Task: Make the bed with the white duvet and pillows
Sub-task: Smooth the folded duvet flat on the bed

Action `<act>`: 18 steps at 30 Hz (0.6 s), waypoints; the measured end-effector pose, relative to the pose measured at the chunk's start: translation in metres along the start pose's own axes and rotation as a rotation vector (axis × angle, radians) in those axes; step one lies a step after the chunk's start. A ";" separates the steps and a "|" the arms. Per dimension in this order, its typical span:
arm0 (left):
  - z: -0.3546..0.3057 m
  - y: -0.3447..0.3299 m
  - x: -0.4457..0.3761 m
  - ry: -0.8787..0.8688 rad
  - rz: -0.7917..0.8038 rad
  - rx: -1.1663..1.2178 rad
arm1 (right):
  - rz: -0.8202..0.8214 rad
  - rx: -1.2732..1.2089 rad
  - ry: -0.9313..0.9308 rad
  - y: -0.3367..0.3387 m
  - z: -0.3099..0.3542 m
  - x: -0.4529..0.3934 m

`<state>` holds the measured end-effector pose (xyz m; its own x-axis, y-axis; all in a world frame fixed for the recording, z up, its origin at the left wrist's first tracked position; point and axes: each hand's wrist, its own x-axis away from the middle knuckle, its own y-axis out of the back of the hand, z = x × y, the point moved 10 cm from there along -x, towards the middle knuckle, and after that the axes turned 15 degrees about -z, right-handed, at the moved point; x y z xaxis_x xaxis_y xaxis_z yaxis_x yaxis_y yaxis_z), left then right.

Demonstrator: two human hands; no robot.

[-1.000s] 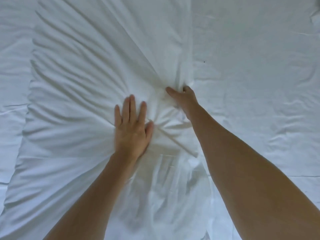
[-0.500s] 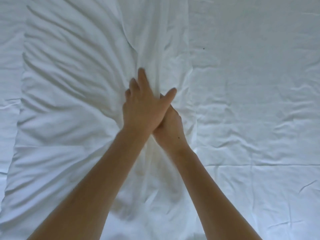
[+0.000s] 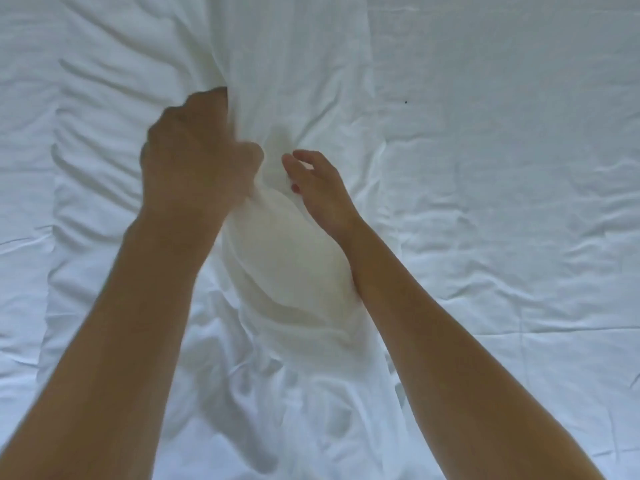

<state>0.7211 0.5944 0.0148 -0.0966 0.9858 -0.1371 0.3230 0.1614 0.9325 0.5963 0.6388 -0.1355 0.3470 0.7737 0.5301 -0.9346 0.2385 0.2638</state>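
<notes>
Gathering the white duvet at mid-bed, both hands on the fabric.

We see the left hand (image 3: 194,157), blurred, fingers curled round a bunch of duvet (image 3: 114,109); the right hand (image 3: 315,188) lies loose-fingered against the raised fold (image 3: 287,258) between our forearms, gripping nothing. The duvet lies rumpled on the left part of the bed, over the flatter sheet (image 3: 502,133). We judge it best to lift evenly and pull outward to flatten the creases. Count: two hands, one duvet, one sheet, no pillow in view.
</notes>
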 end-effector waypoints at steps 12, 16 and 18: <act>0.022 -0.112 0.081 0.097 0.331 0.056 | 0.268 -0.145 -0.212 -0.029 -0.010 0.008; -0.014 -0.095 0.087 0.085 0.195 0.289 | 0.062 -0.119 -0.143 -0.009 0.006 -0.005; -0.037 -0.083 0.086 0.069 0.142 0.362 | -0.002 -0.097 -0.068 0.017 0.023 -0.006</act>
<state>0.6512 0.6643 -0.0622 -0.0867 0.9961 0.0188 0.6473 0.0420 0.7611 0.5804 0.6247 -0.1154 0.3499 0.7324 0.5841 -0.9361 0.2978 0.1874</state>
